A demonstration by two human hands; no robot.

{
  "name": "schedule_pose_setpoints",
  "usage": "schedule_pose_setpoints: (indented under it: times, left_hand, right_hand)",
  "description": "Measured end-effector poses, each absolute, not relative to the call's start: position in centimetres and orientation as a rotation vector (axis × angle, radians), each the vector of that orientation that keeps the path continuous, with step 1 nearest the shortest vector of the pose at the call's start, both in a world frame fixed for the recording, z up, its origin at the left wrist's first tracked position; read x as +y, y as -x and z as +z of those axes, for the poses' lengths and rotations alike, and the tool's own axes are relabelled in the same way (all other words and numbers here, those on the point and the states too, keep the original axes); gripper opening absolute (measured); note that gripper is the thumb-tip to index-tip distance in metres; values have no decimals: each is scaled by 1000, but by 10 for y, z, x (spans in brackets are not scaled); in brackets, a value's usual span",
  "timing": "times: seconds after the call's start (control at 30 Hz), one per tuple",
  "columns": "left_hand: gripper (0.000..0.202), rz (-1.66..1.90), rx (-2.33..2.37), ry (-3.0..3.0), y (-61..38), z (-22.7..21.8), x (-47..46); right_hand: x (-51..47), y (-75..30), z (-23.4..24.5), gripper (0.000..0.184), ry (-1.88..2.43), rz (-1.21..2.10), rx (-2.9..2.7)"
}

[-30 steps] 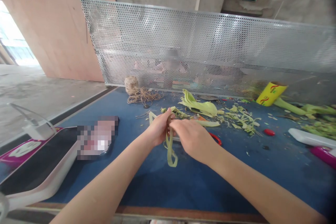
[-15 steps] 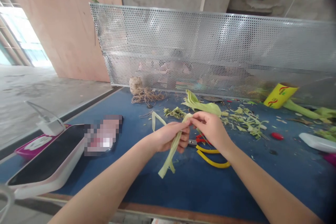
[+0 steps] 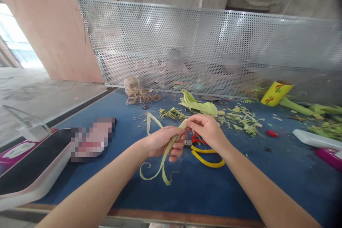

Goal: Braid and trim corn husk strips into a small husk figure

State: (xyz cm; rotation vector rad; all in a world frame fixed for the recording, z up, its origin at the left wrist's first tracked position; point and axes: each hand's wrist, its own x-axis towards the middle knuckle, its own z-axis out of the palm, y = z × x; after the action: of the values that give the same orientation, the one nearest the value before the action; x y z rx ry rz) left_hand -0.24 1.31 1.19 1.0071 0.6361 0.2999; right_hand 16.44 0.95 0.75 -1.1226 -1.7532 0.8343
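Blue tabletop (image 3: 213,192) spreads under your two hands, which are held near its middle. Your left hand (image 3: 165,142) has its fingers curled around a bunch of pale green strips (image 3: 167,149), whose loose ends curl below it, while your right hand (image 3: 207,130) pinches the upper end between thumb and forefinger, close against the left fingers. Just below your right hand lie scissors (image 3: 208,164) with yellow handles, the blades partly hidden behind your left hand, and a red-handled piece is beside them. Beyond your hands you have a heap of shredded greens (image 3: 172,113), a broad green husk (image 3: 199,106) and more scattered shreds (image 3: 247,121) to its right. Tangled brown strands (image 3: 145,97) lie by a pale block (image 3: 130,85) near the perforated metal screen (image 3: 160,32), which closes off the far edge. At far right, a yellow tube (image 3: 276,93) leans with its open end up; you cannot see what it holds. Green stalks (image 3: 301,108) lie beside it. To your left, a white plug (image 3: 34,131) rests on a purple box (image 3: 20,149), its contents hidden, next to a black-topped tray (image 3: 34,164).
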Motion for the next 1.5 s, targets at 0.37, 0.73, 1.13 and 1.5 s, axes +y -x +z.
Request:
schedule_pose_setpoints:
  times: [0.37,0.73,1.13,1.5]
  left_hand:
    - [36,369,674,-913,2,17,7]
    - [32,467,636,-818,-1,16,6]
    - [18,546,727,-993,-8,17,-3]
    - [30,545,1061,-1475,-7,11,0]
  right_hand:
    - [13,-163,1,28,1072,984,-1665]
    - [21,-171,6,24,1083,1168,-1569]
    - [13,-169,12,30,1053,1171,-1585]
    - [9,-170,18,38,1653,-84,-2154]
